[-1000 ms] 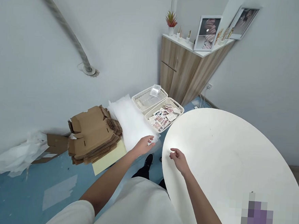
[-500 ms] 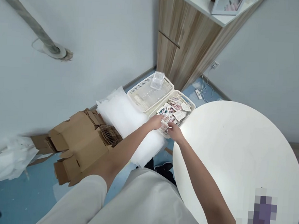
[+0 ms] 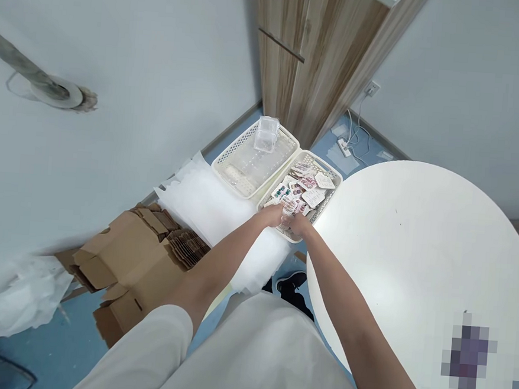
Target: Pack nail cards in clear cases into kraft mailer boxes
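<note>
My left hand (image 3: 273,215) and my right hand (image 3: 299,224) are close together over the near end of a white plastic basket (image 3: 334,200). Both have curled fingers around something small and pale, partly hidden between them; I cannot make out what it is. Just beyond my fingers, the basket holds a heap of small cards (image 3: 306,189), some white and some bearing pink, green or dark pieces. A second white basket (image 3: 219,167) stands against it on the left. In that one lies a clear plastic box (image 3: 266,134).
A round white table (image 3: 420,247) stands at my right, with a pixelated purple patch near its edge. White sheets (image 3: 209,206) and flattened cardboard boxes (image 3: 130,256) lie to the left. Behind the baskets rises a wood-grain cabinet (image 3: 313,56); a power strip (image 3: 344,147) is on the floor.
My hands have drawn closer together at the basket's near end, and the small pale thing between them is now more hidden. The view has shifted slightly, tilting downward.
</note>
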The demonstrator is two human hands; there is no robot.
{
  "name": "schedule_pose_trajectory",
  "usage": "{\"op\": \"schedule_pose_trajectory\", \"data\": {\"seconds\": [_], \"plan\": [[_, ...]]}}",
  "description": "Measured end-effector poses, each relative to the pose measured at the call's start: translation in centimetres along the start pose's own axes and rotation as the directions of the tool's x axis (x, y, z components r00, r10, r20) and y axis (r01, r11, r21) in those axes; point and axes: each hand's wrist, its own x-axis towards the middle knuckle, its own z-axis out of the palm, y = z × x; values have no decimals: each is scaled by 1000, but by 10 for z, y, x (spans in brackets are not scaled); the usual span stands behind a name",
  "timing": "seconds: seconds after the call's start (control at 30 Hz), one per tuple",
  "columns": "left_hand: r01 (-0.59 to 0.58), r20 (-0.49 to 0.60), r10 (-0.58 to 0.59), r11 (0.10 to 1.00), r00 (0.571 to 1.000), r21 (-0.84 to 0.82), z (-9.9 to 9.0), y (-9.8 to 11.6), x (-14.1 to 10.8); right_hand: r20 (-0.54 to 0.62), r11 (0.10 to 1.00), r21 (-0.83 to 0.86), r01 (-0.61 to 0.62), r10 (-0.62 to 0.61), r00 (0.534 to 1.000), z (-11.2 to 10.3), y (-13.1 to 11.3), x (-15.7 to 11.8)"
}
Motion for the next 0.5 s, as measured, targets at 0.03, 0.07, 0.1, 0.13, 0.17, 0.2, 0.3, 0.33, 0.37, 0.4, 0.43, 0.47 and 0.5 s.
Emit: {"op": "schedule_pose_trajectory", "data": {"seconds": [0.03, 0.07, 0.1, 0.13, 0.17, 0.2, 0.3, 0.33, 0.37, 0.4, 0.43, 0.47, 0.5], "plan": [[-6, 3, 6, 1000, 1000, -2, 0, 1, 0, -6, 1000, 23, -9, 10, 1000, 1, 1, 1], [-9, 4, 9, 1000, 1000, -6, -1, 1, 0, -14, 999, 52, -15, 16, 1000, 2, 1, 2], [-10, 1, 10, 1000, 1000, -12, -1, 1, 0, -26, 996, 84, -14, 17, 1000, 3, 2, 3], [-11, -6, 10, 1000, 1000, -19, -1, 1, 0, -40, 993, 116, -7, 12, 999, 4, 3, 3], [-12, -15, 12, 1000, 1000, -27, -2, 1, 0, -55, 989, 149, 4, 5, 998, 5, 5, 3], [-15, -27, 14, 999, 1000, -36, -2, 0, -1, -70, 983, 184, 15, -2, 998, 6, 6, 3], [-31, -80, 26, 997, 996, -67, -2, -1, -2, -116, 957, 286, 47, -15, 993, 7, 9, 2], [-34, -100, 26, 996, 995, -77, -1, -2, -2, -131, 947, 317, 58, -17, 991, 7, 10, 1], [-34, -117, 24, 996, 993, -84, -1, -2, -3, -145, 936, 345, 69, -19, 989, 6, 11, 0], [-34, -140, 21, 995, 990, -94, -1, -2, -4, -157, 925, 371, 81, -23, 987, 6, 11, -1], [-35, -172, 16, 993, 985, -110, -1, -2, -6, -167, 913, 397, 94, -29, 986, 5, 11, -3], [-40, -212, 11, 990, 977, -136, -1, -2, -8, -174, 901, 421, 107, -36, 984, 3, 12, -5], [-53, -259, 7, 984, 966, -171, -1, -2, -10, -182, 886, 446, 123, -45, 982, 2, 12, -7]]}}
